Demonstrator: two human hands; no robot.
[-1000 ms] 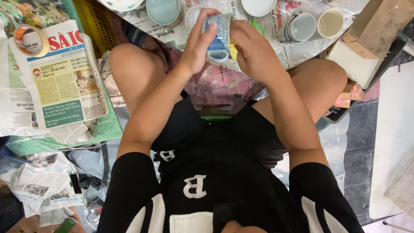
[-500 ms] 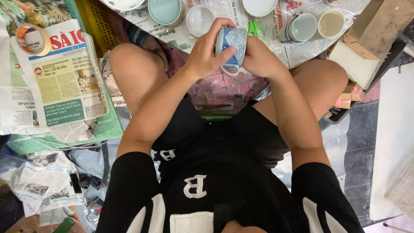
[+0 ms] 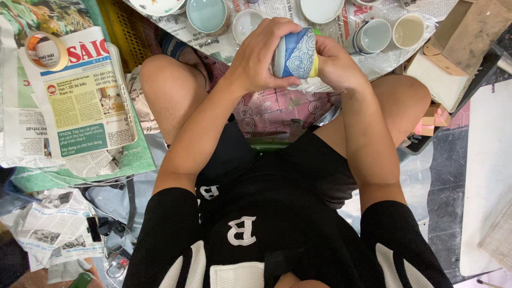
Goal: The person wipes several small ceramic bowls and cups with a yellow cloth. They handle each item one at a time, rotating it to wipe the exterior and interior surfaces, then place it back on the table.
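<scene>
Holding blue patterned cup point(image 3: 296, 53) w/ both hands above knees: left hand point(image 3: 261, 53) grip wraps its side, right hand point(image 3: 333, 66) grip supports other side. Cup unwrapped; more cups point(image 3: 373, 34) wait on newspaper point(image 3: 341, 21).

The cup point(image 3: 296, 53) between my fingers point(image 3: 277, 32) looks like glazed ceramic, smooth and faintly glossy, its blue panels finely patterned. The bowls point(image 3: 207, 15) ahead have the same shiny glaze. Under them lies thin, matt newspaper point(image 3: 213, 45). The box point(image 3: 458, 48) is dull brown cardboard, the crate point(image 3: 120, 26) yellow plastic.
</scene>
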